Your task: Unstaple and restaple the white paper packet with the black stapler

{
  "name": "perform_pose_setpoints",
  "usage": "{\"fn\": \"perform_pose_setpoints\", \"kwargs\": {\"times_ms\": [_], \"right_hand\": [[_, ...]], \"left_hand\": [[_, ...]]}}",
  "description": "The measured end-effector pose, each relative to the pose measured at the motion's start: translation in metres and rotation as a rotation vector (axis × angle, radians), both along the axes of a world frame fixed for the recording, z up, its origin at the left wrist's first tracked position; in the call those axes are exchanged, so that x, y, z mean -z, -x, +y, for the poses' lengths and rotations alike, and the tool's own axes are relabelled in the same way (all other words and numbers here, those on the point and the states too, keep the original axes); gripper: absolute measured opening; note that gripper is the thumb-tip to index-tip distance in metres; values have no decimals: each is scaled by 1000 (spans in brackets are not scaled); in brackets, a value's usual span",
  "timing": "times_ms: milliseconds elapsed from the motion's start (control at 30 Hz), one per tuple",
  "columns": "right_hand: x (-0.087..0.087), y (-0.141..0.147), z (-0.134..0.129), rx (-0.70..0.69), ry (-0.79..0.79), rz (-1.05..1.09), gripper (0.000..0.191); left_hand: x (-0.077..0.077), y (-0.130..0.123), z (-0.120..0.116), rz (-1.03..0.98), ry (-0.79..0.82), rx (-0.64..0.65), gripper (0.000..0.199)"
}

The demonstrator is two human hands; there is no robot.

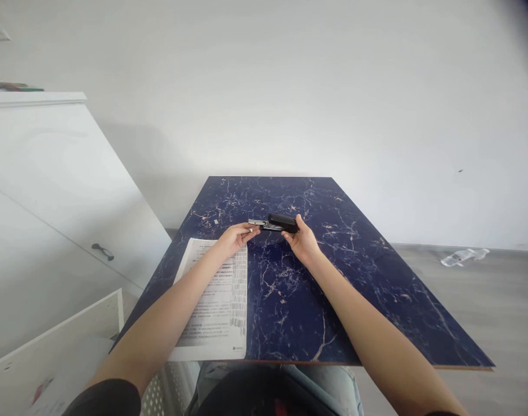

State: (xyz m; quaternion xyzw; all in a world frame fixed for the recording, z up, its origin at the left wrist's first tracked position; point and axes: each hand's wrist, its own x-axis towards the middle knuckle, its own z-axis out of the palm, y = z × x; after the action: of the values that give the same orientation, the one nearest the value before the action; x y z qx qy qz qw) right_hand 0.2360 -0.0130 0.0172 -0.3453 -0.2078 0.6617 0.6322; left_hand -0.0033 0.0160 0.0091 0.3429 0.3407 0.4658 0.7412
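Note:
Above the middle of the blue marbled table, a black stapler (283,222) is held between both hands, its silver metal part pointing left. My right hand (303,241) is closed round the black right end, thumb on top and fingers below. The fingers of my left hand (236,237) pinch the silver left end. A small whitish bit shows at the left fingertips; what it is cannot be made out. Printed paper sheets (211,312) lie on the left of the table, partly under my left forearm.
The blue table (290,323) stands against a pale wall. A tiny light piece (216,221) lies on it at the back left. At left is a white cabinet (51,173) with a dark handle. Clear plastic (463,257) lies on the floor at right.

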Motion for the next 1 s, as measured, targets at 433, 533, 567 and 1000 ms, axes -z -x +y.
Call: {"fn": "perform_pose_setpoints", "kwargs": {"times_ms": [433,533,567,1000], "right_hand": [[0,2,0,67,55,-20,26],[4,1,3,81,36,-45,29],[6,1,3,80,35,-53,30],[8,1,2,33,74,-126,37]], "left_hand": [[-9,-2,-8,-79,4,68,19],[-10,-2,-9,-82,-11,101,20],[-10,-2,-9,-84,-11,102,21],[-9,-1,-9,-30,-11,118,22]]}}
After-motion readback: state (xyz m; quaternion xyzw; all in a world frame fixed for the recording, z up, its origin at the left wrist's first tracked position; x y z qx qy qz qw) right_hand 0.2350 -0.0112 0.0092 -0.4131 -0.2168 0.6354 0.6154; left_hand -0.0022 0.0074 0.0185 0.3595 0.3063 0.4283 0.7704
